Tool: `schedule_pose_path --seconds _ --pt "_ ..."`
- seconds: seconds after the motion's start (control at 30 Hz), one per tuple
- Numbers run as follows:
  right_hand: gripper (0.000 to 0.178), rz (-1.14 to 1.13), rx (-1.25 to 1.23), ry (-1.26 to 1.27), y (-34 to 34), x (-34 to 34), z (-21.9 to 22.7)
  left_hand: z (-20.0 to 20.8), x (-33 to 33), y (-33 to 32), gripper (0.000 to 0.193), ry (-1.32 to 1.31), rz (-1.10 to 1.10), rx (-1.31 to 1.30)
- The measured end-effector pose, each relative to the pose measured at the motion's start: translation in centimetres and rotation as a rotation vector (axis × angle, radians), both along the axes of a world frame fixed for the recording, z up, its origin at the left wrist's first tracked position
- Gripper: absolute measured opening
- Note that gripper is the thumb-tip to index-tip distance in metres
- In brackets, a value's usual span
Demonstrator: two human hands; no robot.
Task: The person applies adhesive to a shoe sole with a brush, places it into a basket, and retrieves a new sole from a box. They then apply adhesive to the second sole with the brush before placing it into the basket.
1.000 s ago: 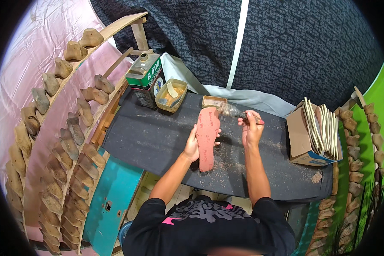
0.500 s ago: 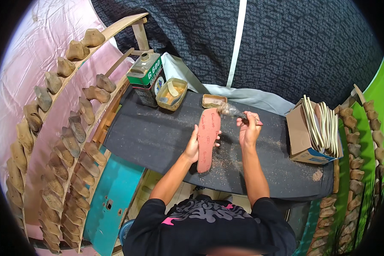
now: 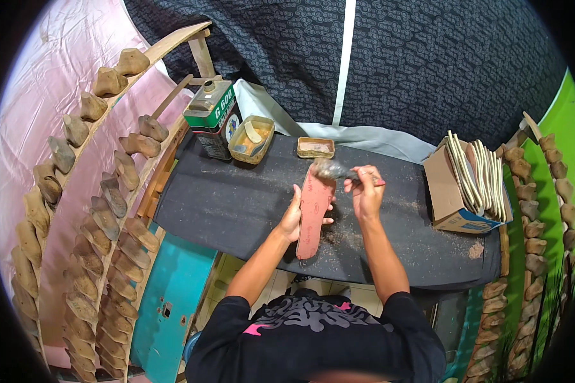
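Note:
My left hand [image 3: 294, 216] grips a reddish insole [image 3: 314, 214] from its left side, with fingertips showing past its right edge. The insole stands lengthwise over the table and has handwriting-like marks on its face. My right hand [image 3: 365, 191] is closed round the dark handle of a brush [image 3: 333, 170]. The brush's pale, caked head lies across the top end of the insole. Just beyond it is a small rectangular tin [image 3: 315, 147]. To the left stands a yellowish tub [image 3: 252, 139] with a pale flat scraper and yellowish stuff in it.
A green and dark metal can [image 3: 214, 118] stands at the back left of the black-covered table [image 3: 249, 198]. On the right sits a cardboard box [image 3: 457, 185] packed with pale-edged sheets. Wooden shoe lasts [image 3: 112, 191] line racks on both sides. Crumbs are scattered on the cloth.
My right hand has moved slightly left, carrying the brush head over the top of the insole. The whole view has shifted a little.

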State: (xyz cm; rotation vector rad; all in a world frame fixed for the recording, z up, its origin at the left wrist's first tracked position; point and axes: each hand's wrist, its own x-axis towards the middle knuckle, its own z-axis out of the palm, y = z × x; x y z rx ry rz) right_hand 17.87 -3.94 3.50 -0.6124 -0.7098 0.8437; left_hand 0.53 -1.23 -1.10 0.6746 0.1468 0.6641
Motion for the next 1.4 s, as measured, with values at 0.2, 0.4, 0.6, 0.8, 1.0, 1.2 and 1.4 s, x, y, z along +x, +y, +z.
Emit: schedule_pose_path --seconds 0.2,0.4,0.6,0.8,1.0,1.2,1.4 --pt "0.012 0.269 -0.080 -0.235 -1.9 -0.2 -1.1 -0.1 -0.7 -0.1 0.083 0.013 -0.089 -0.054" --pt "0.010 0.067 -0.048 -0.101 -0.6 0.0 -0.3 0.8 -0.5 -0.1 0.072 -0.075 -0.110 -0.115" --pt "0.011 0.000 -0.096 -0.067 -0.7 0.9 -2.2 -0.8 -0.9 0.0 0.060 -0.001 -0.113 -0.133" --pt "0.011 0.074 -0.139 -0.071 -3.0 -1.1 -2.8 -1.9 -1.4 0.9 0.067 0.010 -0.018 -0.103" --pt "0.011 0.172 -0.127 -0.238 -2.8 0.2 -2.0 -1.1 -0.7 0.6 0.070 0.185 0.037 -0.106" --pt "0.011 0.054 -0.056 -0.082 -1.5 -0.1 -3.2 -1.4 0.0 0.5 0.066 0.126 0.013 -0.171" --pt "0.011 0.294 -0.136 -0.191 -3.6 -0.8 -5.0 -1.3 -0.8 1.3 0.064 0.101 0.057 -0.160"
